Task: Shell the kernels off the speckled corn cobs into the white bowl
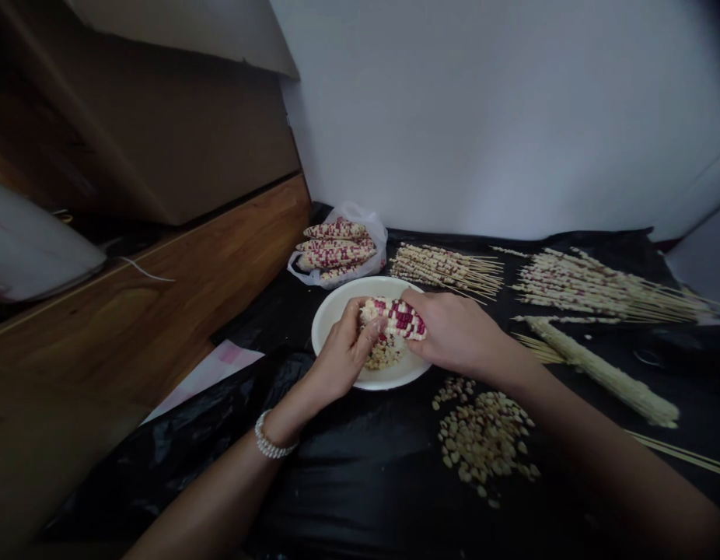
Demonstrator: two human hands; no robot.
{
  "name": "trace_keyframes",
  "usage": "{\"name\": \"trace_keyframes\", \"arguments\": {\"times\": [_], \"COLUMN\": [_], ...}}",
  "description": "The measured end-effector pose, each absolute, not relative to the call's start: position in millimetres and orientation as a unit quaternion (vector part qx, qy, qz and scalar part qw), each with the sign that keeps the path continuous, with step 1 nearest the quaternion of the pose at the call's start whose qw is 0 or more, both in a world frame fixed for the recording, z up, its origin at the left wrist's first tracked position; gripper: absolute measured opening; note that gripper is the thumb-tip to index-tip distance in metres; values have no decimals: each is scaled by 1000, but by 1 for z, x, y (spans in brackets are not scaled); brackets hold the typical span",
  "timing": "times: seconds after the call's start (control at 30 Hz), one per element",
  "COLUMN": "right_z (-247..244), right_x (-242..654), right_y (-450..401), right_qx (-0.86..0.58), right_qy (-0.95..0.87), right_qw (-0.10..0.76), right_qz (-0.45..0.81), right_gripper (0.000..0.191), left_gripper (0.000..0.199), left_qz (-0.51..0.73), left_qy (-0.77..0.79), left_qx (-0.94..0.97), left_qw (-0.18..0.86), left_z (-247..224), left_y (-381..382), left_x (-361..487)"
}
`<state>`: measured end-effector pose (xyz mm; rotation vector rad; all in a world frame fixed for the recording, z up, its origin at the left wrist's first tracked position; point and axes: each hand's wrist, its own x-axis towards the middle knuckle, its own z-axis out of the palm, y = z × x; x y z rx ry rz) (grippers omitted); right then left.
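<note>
A cob of white and dark red corn is held level over a white bowl. My left hand is closed on the cob's left end, its thumb against the kernels. Around the right end, my right hand is wrapped, thumb and fingers pressed on it. Loose kernels lie in the bottom of the bowl, partly hidden by my hands. On my left wrist is a pearly bracelet.
Behind the bowl, a plastic bag holds several cobs. Skewers threaded with kernels lie in two groups. At right is a bare cob; a kernel pile sits on black plastic. A wooden board edges the left.
</note>
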<state>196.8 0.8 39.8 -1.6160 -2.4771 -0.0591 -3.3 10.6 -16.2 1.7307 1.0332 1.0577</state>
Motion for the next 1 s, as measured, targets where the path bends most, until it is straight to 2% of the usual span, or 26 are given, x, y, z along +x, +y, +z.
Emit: {"name": "trace_keyframes", "arguments": {"times": [0.27,0.47,0.63,0.87,1.0], "right_z": [38,40,41,37,38], "right_x": [198,197,193,186,186], "right_y": [1,1,-1,-6,-6], "right_qx": [-535,-535,-530,-526,-527], "right_qy": [-839,-840,-844,-843,-838], "right_qw": [99,89,70,70,78], "right_qz": [5,0,-49,-83,-115], "right_gripper": [33,33,31,32,29], "left_gripper": [35,33,23,46,36], "left_qz": [407,419,423,448,427], "left_qy": [430,435,445,431,404], "left_qx": [704,653,616,560,506], "left_qw": [393,457,494,548,631], "left_z": [-14,-18,-18,-15,-9], "left_y": [7,10,12,10,10], "left_x": [-4,-3,-1,6,4]}}
